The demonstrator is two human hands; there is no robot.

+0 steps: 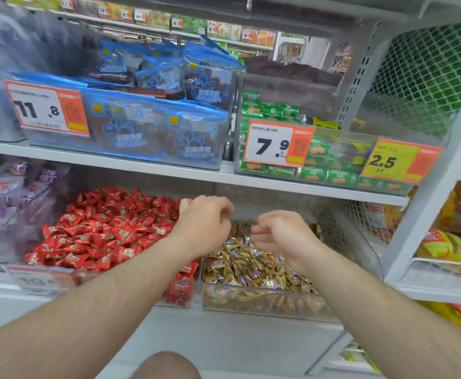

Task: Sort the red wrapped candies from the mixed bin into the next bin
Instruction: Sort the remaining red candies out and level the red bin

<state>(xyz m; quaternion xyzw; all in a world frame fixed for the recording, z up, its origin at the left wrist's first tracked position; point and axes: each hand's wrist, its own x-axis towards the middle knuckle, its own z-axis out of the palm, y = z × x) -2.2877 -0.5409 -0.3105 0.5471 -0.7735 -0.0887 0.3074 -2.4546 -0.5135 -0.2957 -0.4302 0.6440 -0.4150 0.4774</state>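
**Both hands over the candy bins**

I see my left hand [203, 224] hanging above the seam between two clear plastic bins on the lower shelf, fingers curled downward; whether it holds anything I cannot tell. My right hand [281, 236] hovers over the clear plastic bin of gold and brown wrapped candies [251, 265], its fingers loosely curled with the tips drawn toward the thumb; I see no candy in it. The heap of red wrapped candies [106, 228] fills the clear plastic bin on the left [43, 277], just beside the gold one. Above, a white metal shelf [169, 170] carries blue-edged clear snack pouches [152, 132] and small green packets [314, 173], behind orange and white price tags [277, 143].
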